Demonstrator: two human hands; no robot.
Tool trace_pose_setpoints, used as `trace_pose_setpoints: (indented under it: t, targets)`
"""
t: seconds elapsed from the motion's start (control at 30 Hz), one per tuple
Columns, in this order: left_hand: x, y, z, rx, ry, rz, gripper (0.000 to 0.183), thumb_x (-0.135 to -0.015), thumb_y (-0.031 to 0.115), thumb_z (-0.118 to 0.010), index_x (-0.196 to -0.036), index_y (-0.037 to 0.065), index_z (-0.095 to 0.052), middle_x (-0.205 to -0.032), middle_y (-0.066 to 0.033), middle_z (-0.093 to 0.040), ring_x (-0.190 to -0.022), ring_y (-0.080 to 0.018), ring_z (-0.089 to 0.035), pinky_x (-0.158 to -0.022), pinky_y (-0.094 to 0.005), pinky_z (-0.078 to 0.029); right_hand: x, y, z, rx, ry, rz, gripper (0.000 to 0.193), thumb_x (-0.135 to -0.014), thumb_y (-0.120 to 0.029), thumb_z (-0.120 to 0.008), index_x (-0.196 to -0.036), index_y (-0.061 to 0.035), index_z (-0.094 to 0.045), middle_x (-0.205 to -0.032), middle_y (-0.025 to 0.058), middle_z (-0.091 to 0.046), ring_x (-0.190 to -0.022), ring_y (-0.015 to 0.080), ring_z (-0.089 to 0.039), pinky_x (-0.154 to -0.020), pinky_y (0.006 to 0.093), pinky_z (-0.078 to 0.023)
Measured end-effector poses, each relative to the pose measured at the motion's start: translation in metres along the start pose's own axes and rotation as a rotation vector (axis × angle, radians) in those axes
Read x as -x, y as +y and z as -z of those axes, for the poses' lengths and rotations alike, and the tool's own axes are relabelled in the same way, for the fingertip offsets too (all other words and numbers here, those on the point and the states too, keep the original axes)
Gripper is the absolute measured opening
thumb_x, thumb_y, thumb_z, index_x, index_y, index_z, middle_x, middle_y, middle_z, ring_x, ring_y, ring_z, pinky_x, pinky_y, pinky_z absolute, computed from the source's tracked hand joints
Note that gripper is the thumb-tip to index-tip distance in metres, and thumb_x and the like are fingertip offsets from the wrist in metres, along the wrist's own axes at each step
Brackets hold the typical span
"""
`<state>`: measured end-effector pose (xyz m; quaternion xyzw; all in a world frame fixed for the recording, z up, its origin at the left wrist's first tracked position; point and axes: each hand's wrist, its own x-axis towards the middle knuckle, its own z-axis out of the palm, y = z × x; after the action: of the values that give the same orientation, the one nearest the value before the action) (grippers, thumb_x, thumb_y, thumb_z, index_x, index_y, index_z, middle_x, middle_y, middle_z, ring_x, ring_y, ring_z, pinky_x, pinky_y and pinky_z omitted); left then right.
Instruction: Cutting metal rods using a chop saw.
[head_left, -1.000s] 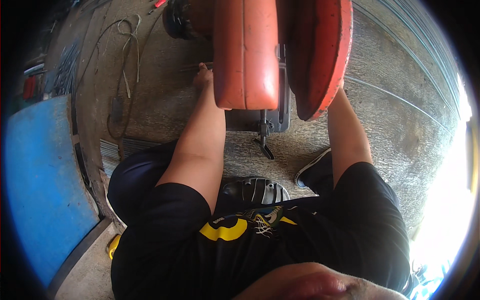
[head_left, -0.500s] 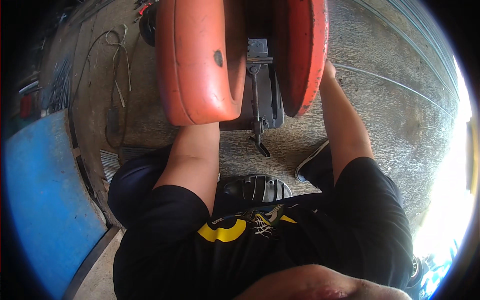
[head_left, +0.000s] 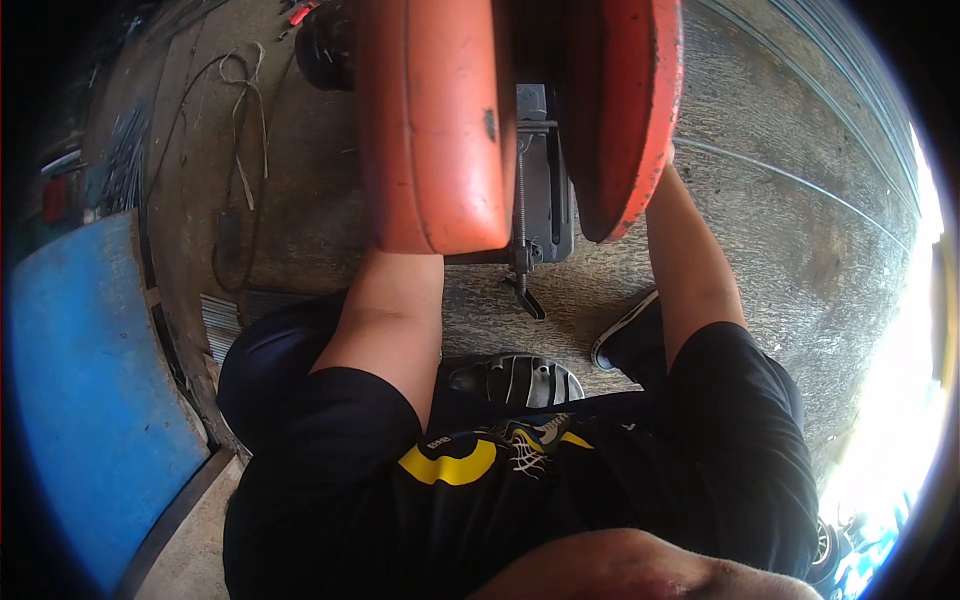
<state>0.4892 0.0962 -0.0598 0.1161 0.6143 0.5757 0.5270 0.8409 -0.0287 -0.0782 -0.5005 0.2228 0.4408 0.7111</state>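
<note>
A rough concrete floor [head_left: 800,230] is spreading under everything here, sunlight burning out its right edge. Both of the person's hands are hidden behind a big orange machine: the left forearm [head_left: 395,310] is running up under the broad orange housing [head_left: 435,120] and vanishing there, and the right forearm [head_left: 690,260] is rising beside the orange disc-shaped guard [head_left: 625,110], with only a sliver of the right hand [head_left: 668,155] peeking past its rim — so I cannot tell whether either hand is clenching, holding or lying loose. The machine is sitting straight ahead of the person, at the top middle of the view, its two orange parts side by side with a dark gap between them. In that gap a grey metal vise with a threaded screw [head_left: 522,200] is showing, its handle [head_left: 526,295] reaching down toward the person. Closer in, a black sandal [head_left: 515,380] and a dark shoe with a white sole [head_left: 625,335] are resting on the concrete between the arms. Off to the left, a blue panel [head_left: 80,400] is lying along the floor, and loose wires [head_left: 240,110] are trailing across the ground near a black round object [head_left: 325,45] behind the housing.
</note>
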Motion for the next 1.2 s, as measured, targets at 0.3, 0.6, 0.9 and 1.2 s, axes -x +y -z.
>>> trace_pose_setpoints:
  t: [0.3,0.6,0.9,1.2]
  targets:
    - [0.001,0.003,0.009,-0.035,-0.033,-0.021,0.044,-0.092,0.019,-0.058,-0.116,-0.015,-0.043,-0.108,-0.0249,-0.056,-0.097,-0.0321,-0.061,-0.082,-0.0376,-0.057,-0.012,-0.001,0.006,0.033,-0.013,0.014,0.023,-0.098,-0.019,-0.041,-0.094,0.0029,-0.044,-0.084,0.0195,-0.056,-0.075,0.0359,-0.061,-0.072,0.0490,-0.056]
    - [-0.015,0.009,0.015,-0.018,-0.050,-0.024,0.046,-0.092,0.019,-0.057,-0.119,-0.015,-0.041,-0.110,-0.0253,-0.056,-0.099,-0.0327,-0.061,-0.083,-0.0382,-0.057,-0.015,-0.003,0.009,0.059,-0.027,0.047,0.022,-0.098,-0.019,-0.041,-0.095,0.0031,-0.044,-0.085,0.0209,-0.058,-0.076,0.0372,-0.063,-0.070,0.0484,-0.058]
    - [0.002,0.024,0.020,-0.247,-0.287,-0.043,0.048,-0.092,0.019,-0.057,-0.121,-0.015,-0.039,-0.112,-0.0257,-0.055,-0.101,-0.0333,-0.061,-0.084,-0.0389,-0.056,-0.018,-0.005,0.012,0.037,-0.035,0.016,0.025,-0.098,-0.019,-0.041,-0.103,0.0055,-0.041,-0.090,0.0247,-0.060,-0.079,0.0399,-0.064,-0.072,0.0499,-0.057]
    - [-0.005,0.019,0.009,0.095,0.085,0.055,0.056,-0.094,0.020,-0.055,-0.130,-0.014,-0.030,-0.120,-0.0281,-0.050,-0.111,-0.0355,-0.055,-0.092,-0.0399,-0.053,-0.016,-0.009,0.016,0.133,-0.028,-0.007,0.022,-0.097,-0.020,-0.044,-0.101,0.0023,-0.046,-0.093,0.0184,-0.058,-0.082,0.0347,-0.063,-0.073,0.0493,-0.057]
